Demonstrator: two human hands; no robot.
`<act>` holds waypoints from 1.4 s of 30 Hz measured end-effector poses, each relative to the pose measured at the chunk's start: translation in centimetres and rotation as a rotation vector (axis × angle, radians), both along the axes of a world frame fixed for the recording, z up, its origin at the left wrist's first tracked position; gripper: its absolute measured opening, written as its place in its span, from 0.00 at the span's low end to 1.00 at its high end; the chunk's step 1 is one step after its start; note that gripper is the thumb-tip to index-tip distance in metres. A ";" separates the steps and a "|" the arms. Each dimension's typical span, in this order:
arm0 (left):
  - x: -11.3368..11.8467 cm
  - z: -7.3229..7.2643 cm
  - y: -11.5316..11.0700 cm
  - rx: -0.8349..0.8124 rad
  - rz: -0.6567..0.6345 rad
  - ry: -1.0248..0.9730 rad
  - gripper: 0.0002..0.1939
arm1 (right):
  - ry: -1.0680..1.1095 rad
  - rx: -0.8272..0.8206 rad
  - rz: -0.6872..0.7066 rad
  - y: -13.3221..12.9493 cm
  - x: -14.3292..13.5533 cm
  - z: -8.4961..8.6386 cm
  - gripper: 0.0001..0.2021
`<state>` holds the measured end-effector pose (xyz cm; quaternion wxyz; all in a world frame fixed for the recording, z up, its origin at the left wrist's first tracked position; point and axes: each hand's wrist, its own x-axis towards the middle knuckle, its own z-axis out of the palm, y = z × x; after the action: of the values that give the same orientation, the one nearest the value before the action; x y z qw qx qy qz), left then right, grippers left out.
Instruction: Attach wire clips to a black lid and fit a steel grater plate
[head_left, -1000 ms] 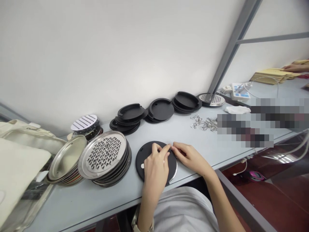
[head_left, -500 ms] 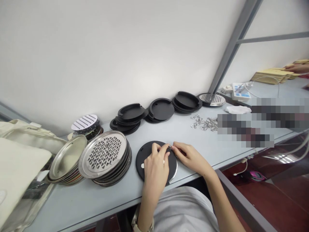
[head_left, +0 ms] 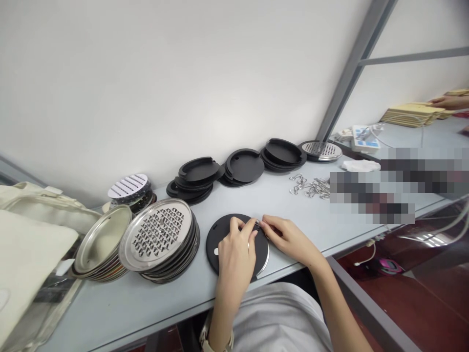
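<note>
Black, round and flat, a disc lay on the pale grey desk, directly in front of the wearer of the head camera, with a shiny strip along its right edge. The left hand rested over the disc, fingers curled, its index fingertip at a small metal piece near the disc's far right edge; whether that hand gripped the piece could not be told. The right hand came in from the right side, thumb and forefinger pinching the same piece. To the left of the disc stood a stack of round metal graters, and beyond it a stack of shallow metal-rimmed dishes beside a cream bag. Along the white wall sat black lids in three piles, with a perforated metal plate at their right end. Loose wire hooks lay nearer, to the right. At far right, a co-worker's hand touched stacked yellow pieces.
</note>
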<state>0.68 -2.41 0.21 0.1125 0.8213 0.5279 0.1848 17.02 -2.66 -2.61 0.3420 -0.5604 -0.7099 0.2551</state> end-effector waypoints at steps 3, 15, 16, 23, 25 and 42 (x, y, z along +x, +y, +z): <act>0.0 0.0 0.0 0.000 0.001 0.002 0.15 | 0.005 -0.002 0.002 0.0 0.0 0.0 0.16; 0.1 0.2 0.0 -0.004 -0.012 0.020 0.18 | -0.001 -0.005 -0.006 -0.1 0.0 -0.2 0.16; 0.1 0.2 0.0 -0.005 -0.012 0.020 0.18 | -0.002 -0.003 -0.006 -0.1 0.0 -0.2 0.16; 0.1 0.4 0.0 -0.011 -0.014 0.028 0.18 | 0.015 0.010 -0.016 -0.1 -0.1 0.0 0.15; 0.1 0.4 0.0 -0.016 -0.014 0.034 0.18 | 0.014 0.005 -0.018 -0.1 0.0 0.0 0.15; 0.2 0.5 -0.1 -0.012 -0.022 0.046 0.18 | 0.015 -0.017 -0.025 -0.1 0.0 -0.2 0.15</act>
<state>0.84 -2.48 0.76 0.1070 0.8304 0.5225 0.1614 17.00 -2.79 -2.81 0.3456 -0.5700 -0.6982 0.2609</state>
